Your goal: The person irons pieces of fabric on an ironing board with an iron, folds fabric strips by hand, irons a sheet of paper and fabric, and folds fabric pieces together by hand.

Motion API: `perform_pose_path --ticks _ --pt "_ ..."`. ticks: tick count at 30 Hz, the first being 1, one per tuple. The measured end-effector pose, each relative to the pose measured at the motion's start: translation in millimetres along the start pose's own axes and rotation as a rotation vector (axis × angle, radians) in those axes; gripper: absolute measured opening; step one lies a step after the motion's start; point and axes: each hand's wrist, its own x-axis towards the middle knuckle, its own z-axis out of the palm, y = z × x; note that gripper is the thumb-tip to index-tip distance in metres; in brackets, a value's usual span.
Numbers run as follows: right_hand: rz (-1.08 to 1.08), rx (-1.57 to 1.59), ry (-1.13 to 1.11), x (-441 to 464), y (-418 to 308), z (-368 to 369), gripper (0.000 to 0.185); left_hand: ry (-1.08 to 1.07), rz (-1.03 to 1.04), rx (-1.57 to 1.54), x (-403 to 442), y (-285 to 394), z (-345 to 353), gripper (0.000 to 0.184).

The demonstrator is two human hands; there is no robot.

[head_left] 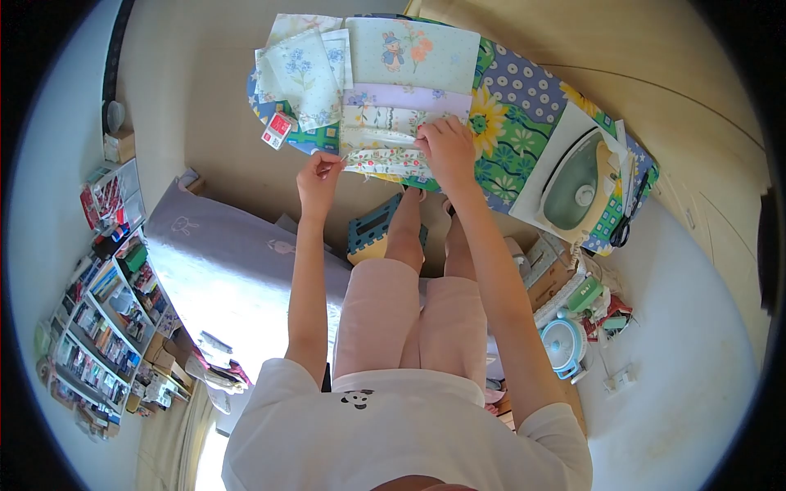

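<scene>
A floral fabric piece, white with red flowers and green leaves, lies along the near edge of the ironing board. My left hand pinches its left end between thumb and fingertips. At its right side, my right hand has curled fingers closed on the fabric, with the palm hidden. Just beyond are more pale floral strips and a lilac strip. A light panel with a rabbit and orange flowers lies behind them. Blue-flowered fabric pieces overlap at the left.
The ironing board has a bright patterned cover. An iron rests on a white pad at the right, near black-handled scissors. A small red and white box sits at the left edge. Below is a blue and yellow stool.
</scene>
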Motion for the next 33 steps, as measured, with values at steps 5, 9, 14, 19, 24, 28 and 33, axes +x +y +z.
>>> perform_pose_path --ticks 5,9,14,19,24,28,33 --pt "0.068 0.168 0.139 16 4 -34 0.015 0.025 0.042 -0.012 8 4 0 0.013" --pt "0.377 0.453 0.363 17 41 -48 0.014 0.047 0.025 -0.013 13 8 3 0.016" --pt "0.477 0.017 0.539 -1 99 -52 0.016 0.010 0.024 0.066 21 4 4 0.015" --pt "0.264 -0.215 0.382 -11 64 -50 0.023 0.024 0.066 0.030 23 -3 5 0.013" --pt "-0.032 0.034 -0.003 -6 14 -21 0.037 0.008 0.050 -0.155 20 4 8 0.011" --pt "-0.087 0.022 -0.060 -4 1 -14 0.034 -0.067 0.037 -0.238 16 18 5 0.011" --pt "-0.006 0.044 -0.231 -9 18 -23 0.026 -0.049 0.076 -0.241 16 21 1 0.011"
